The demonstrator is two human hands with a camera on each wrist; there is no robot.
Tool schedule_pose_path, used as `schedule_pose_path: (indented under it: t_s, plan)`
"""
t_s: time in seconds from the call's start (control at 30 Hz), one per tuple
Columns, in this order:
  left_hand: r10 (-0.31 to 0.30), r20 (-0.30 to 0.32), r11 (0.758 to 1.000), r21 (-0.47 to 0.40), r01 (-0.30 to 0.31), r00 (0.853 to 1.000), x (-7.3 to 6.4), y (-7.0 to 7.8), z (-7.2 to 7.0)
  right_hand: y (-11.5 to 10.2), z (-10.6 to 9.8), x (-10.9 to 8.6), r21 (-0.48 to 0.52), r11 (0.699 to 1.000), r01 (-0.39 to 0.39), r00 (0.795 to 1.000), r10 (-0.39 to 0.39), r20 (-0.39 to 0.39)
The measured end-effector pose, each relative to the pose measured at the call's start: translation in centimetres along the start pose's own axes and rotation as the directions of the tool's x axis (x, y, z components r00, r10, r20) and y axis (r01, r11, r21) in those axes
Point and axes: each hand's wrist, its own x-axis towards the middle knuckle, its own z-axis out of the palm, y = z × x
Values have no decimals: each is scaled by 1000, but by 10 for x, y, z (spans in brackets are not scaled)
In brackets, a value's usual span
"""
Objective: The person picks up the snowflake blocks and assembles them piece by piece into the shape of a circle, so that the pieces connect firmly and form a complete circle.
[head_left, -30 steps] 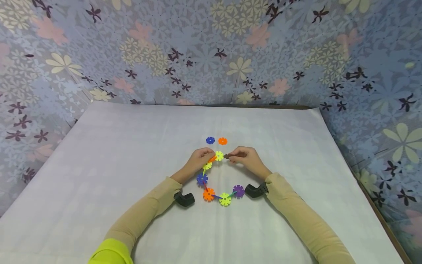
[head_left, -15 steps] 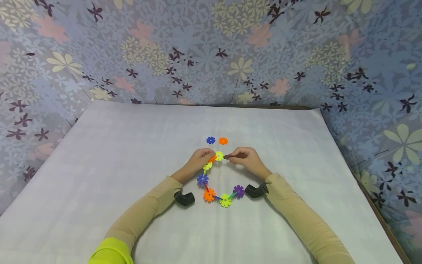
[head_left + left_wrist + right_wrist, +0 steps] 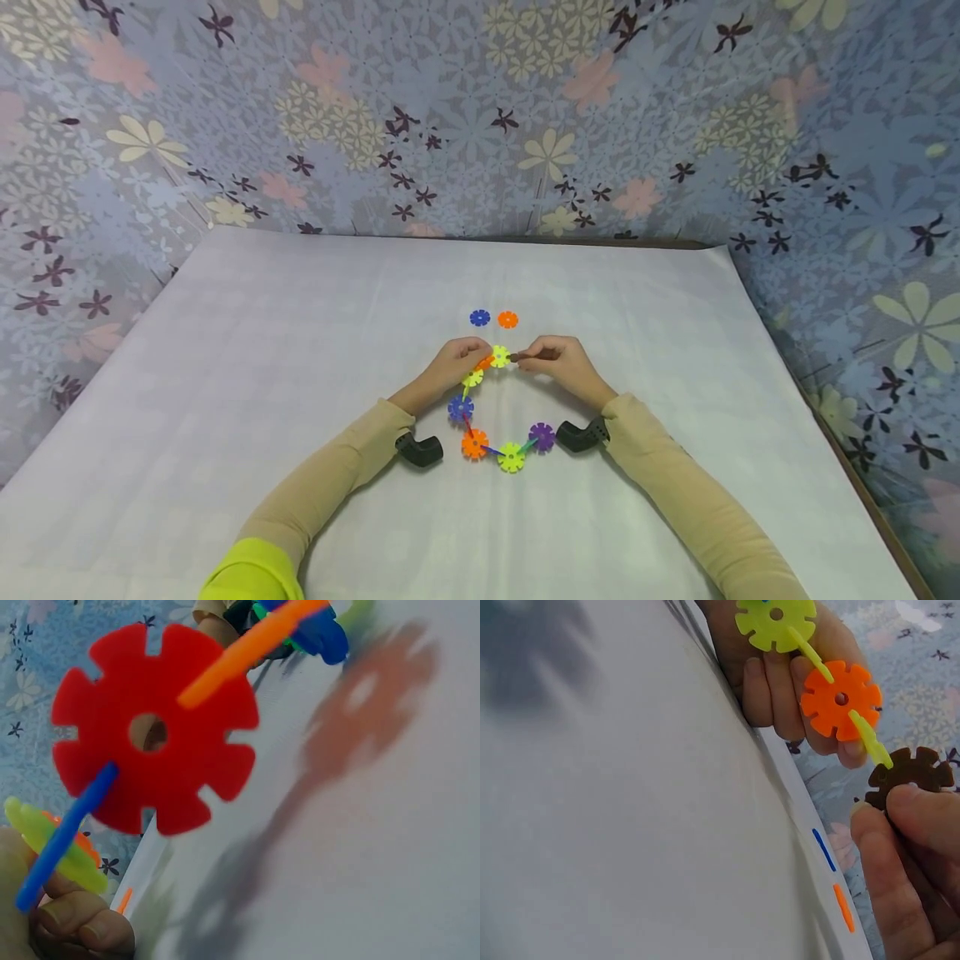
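Observation:
My left hand grips a chain of notched plastic discs near its far end, at an orange disc. Beyond the fingers a yellow disc sticks out toward the right. Between thumb and fingers, my right hand pinches a brown disc, whose edge meets that yellow disc, seen edge-on. The chain curves down toward the person through a blue disc, an orange disc and a yellow-green disc to a purple disc. A red disc fills much of the left wrist view.
Beyond the hands, a loose blue disc and a loose orange disc lie on the white-covered table. Black wrist devices hang by both sleeves. A flower-patterned wall stands behind the table.
The brown disc in my right hand has come slightly closer to the yellow disc. My left hand stays almost still on the chain.

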Motion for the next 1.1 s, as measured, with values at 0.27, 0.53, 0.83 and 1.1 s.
schedule_pose_path:
  t_s: [0.27,0.53,0.83,1.1]
  plan:
    - [11,-9,998,-61,-11,1000,-1,-1,-4,0,9,1,3,1000,3,1000,-3,-28]
    - [72,-6,996,-44,-72,997,-8,21,-4,2,11,2,17,998,62,997,-60,-57]
    - [58,-4,989,-137,-58,998,-11,25,-13,-4,16,14,15,997,81,996,-82,21]
    - [-17,-57,984,-177,7,998,5,-4,-2,15,1,28,-338,928,155,985,-121,120]
